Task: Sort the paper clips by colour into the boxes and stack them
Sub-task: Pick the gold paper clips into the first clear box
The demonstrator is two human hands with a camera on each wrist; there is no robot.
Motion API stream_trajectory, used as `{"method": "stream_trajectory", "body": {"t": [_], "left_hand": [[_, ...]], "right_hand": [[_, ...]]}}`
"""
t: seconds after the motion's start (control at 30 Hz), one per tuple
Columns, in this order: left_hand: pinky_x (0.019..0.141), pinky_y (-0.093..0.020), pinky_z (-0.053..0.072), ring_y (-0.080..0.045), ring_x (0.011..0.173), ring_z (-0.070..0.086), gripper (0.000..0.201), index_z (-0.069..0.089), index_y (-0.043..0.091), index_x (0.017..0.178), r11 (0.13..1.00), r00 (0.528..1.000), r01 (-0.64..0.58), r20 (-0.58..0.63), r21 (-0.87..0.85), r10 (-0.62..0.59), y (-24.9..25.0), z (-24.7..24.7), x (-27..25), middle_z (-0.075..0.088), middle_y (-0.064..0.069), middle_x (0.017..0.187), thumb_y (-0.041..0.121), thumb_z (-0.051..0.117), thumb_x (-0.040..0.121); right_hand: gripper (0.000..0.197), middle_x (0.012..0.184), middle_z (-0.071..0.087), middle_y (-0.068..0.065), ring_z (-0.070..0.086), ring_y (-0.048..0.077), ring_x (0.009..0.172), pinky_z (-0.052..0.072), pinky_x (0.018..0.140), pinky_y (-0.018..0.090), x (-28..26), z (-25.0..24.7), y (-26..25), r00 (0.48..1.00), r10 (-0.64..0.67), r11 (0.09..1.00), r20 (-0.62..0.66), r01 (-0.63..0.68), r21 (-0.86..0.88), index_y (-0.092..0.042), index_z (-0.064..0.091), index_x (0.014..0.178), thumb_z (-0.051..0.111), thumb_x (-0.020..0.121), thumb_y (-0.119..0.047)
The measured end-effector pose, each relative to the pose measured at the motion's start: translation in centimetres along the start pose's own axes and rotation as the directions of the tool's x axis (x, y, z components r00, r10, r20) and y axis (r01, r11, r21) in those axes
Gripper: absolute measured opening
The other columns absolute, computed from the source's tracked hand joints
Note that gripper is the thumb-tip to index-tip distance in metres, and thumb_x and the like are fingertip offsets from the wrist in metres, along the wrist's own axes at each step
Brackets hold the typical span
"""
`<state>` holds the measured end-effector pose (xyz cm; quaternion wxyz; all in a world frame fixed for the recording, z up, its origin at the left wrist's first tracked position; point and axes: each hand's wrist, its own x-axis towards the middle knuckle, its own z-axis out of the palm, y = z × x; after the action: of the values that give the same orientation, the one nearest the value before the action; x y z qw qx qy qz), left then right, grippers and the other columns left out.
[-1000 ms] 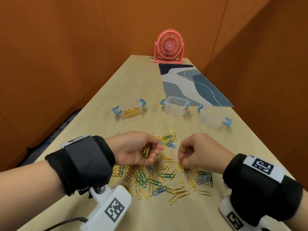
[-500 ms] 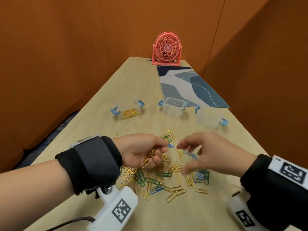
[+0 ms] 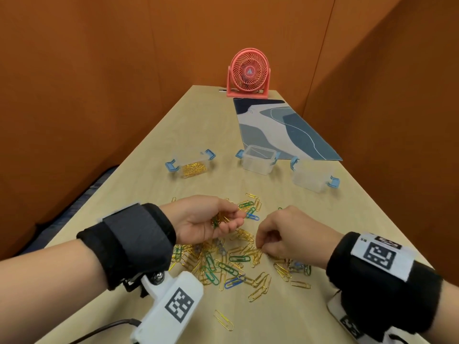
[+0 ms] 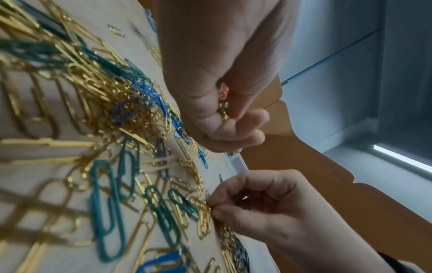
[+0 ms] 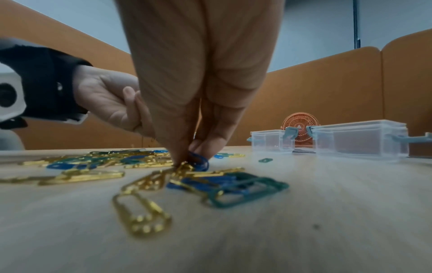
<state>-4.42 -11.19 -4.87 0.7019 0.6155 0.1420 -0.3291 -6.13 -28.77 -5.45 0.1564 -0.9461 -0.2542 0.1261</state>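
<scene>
A heap of gold, green and blue paper clips [image 3: 223, 264] lies on the wooden table [image 3: 173, 135] in front of me. My left hand [image 3: 211, 220] hovers over the heap, its fingers curled round a small bunch of gold clips [image 3: 218, 219]. The same bunch of gold clips [image 4: 223, 109] shows in the left wrist view. My right hand [image 3: 280, 240] is down on the heap, pinching a gold clip [image 4: 204, 208] between thumb and forefinger; the pinch [image 5: 184, 164] also shows in the right wrist view. Three clear boxes stand beyond: the left box [image 3: 191, 166] holds gold clips, the middle box [image 3: 258, 160] and right box [image 3: 310, 176] look empty.
A pink desk fan [image 3: 248, 73] stands at the far end, with a blue patterned mat [image 3: 280, 127] in front of it. Orange partition walls close in both sides. One gold clip [image 3: 223, 320] lies alone near the front edge.
My right hand, spread above the heap half a second ago, has come down and pinched a gold clip. The left hand keeps its bunch and has barely moved.
</scene>
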Motion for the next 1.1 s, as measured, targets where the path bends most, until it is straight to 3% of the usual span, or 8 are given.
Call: {"method": "stream_trajectory", "body": {"t": [0.17,0.27,0.4,0.5,0.63,0.73,0.97,1.1], "left_hand": [[0.038,-0.014,0.046,-0.009,0.041,0.054,0.026,0.060,0.001,0.084,1.000,1.000,0.014,0.014,0.018,-0.014,-0.1,0.0,-0.2,0.055,-0.006,0.063,0.016,0.043,0.098],[0.044,-0.017,0.052,-0.012,0.046,0.059,0.031,0.061,-0.001,0.084,1.000,1.000,0.008,0.016,0.025,-0.009,-0.2,0.0,-0.3,0.057,-0.009,0.067,0.018,0.041,0.099],[0.056,-0.025,0.057,-0.025,0.063,0.067,0.047,0.061,-0.006,0.089,0.998,0.994,0.054,0.091,0.041,-0.058,-0.3,0.2,-0.7,0.065,-0.018,0.073,0.030,0.032,0.101],[0.063,-0.028,0.058,-0.029,0.075,0.067,0.055,0.060,-0.007,0.093,0.998,0.984,0.067,0.163,0.015,-0.068,-0.2,0.5,-0.9,0.067,-0.022,0.081,0.036,0.027,0.101],[0.065,-0.028,0.058,-0.029,0.077,0.068,0.053,0.061,-0.006,0.099,0.997,0.978,0.067,0.194,0.032,-0.072,-0.2,0.4,-1.1,0.069,-0.022,0.087,0.035,0.027,0.101],[0.064,-0.027,0.058,-0.027,0.074,0.070,0.042,0.061,-0.006,0.099,0.997,0.980,0.060,0.189,0.057,-0.070,-0.2,0.3,-1.2,0.069,-0.020,0.085,0.025,0.034,0.100],[0.072,-0.029,0.057,-0.032,0.085,0.068,0.026,0.058,-0.007,0.103,0.998,0.974,0.062,0.217,0.027,-0.067,-0.2,0.2,-1.4,0.068,-0.022,0.089,0.005,0.037,0.096],[0.070,-0.035,0.058,-0.040,0.083,0.066,0.039,0.052,-0.012,0.109,0.995,0.983,0.028,0.181,-0.092,-0.011,-0.1,0.5,-1.2,0.065,-0.027,0.091,0.018,0.029,0.101]], "right_hand": [[0.016,0.068,0.059,-0.008,0.051,0.001,0.055,0.043,0.059,0.008,0.5,0.2,0.0,1.000,0.013,0.999,-0.008,-0.012,0.034,-0.014,0.072,0.087,0.061,0.078,-0.006],[0.011,0.068,0.063,-0.006,0.054,-0.002,0.053,0.045,0.060,0.005,0.6,-0.4,0.1,0.990,0.027,0.979,-0.136,0.001,0.203,-0.014,0.074,0.083,0.067,0.077,-0.007],[0.011,0.065,0.066,0.006,0.062,0.006,0.057,0.055,0.062,0.016,0.5,-1.5,-0.5,0.974,0.085,0.738,-0.210,0.080,0.669,-0.010,0.070,0.077,0.072,0.075,0.001],[0.012,0.066,0.066,0.009,0.064,0.010,0.059,0.056,0.061,0.016,0.5,-1.6,-1.1,0.976,0.082,0.655,-0.204,0.102,0.749,-0.006,0.069,0.079,0.068,0.076,0.006],[0.010,0.070,0.067,0.012,0.064,0.019,0.065,0.057,0.069,0.025,0.7,-1.3,-0.9,0.966,0.113,0.678,-0.232,0.095,0.729,-0.005,0.070,0.085,0.068,0.078,0.002],[0.012,0.069,0.066,0.008,0.063,0.009,0.059,0.056,0.063,0.019,0.8,-1.3,-0.7,0.955,0.121,0.673,-0.269,0.120,0.730,-0.009,0.069,0.082,0.066,0.080,0.003],[0.017,0.075,0.066,-0.002,0.058,0.008,0.068,0.044,0.061,0.011,0.8,-2.0,0.0,0.861,0.181,0.922,-0.475,0.020,0.387,-0.022,0.071,0.082,0.063,0.079,-0.007],[0.006,0.073,0.068,-0.005,0.058,0.001,0.065,0.041,0.059,0.008,0.2,-1.6,-1.2,0.895,0.089,0.921,-0.436,0.092,0.378,-0.021,0.073,0.081,0.074,0.076,-0.020]]}}
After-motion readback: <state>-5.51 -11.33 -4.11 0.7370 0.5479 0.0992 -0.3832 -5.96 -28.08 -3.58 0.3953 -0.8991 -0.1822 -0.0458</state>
